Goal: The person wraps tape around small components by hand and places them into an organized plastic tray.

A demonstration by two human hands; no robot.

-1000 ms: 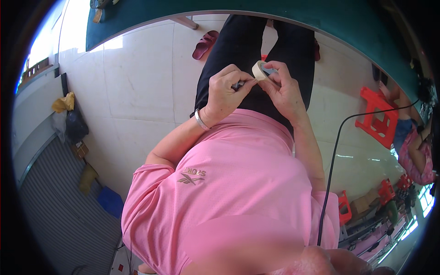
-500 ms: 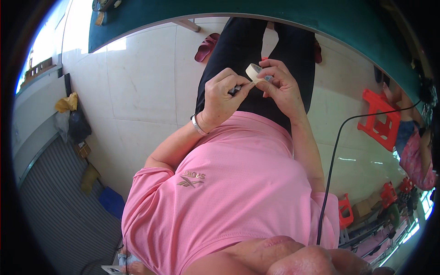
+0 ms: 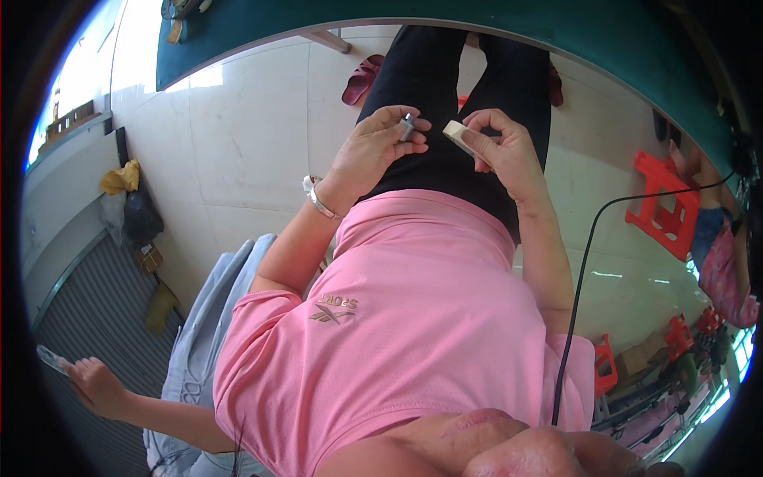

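Upper centre of frame: your left hand (image 3: pixel 372 151) pinches a small grey metal piece (image 3: pixel 408 127) at the fingertips. Your right hand (image 3: pixel 505 151) grips a flat cream block (image 3: pixel 459 137), a narrow gap between them. Green table edge (image 3: pixel 636 48) arcs close above; pale floor (image 3: pixel 246 127) lies left.

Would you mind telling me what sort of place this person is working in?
Probably a small workshop or shop floor: pale tiled floor, red plastic stools, a green-topped worktable and a roll-up shutter.
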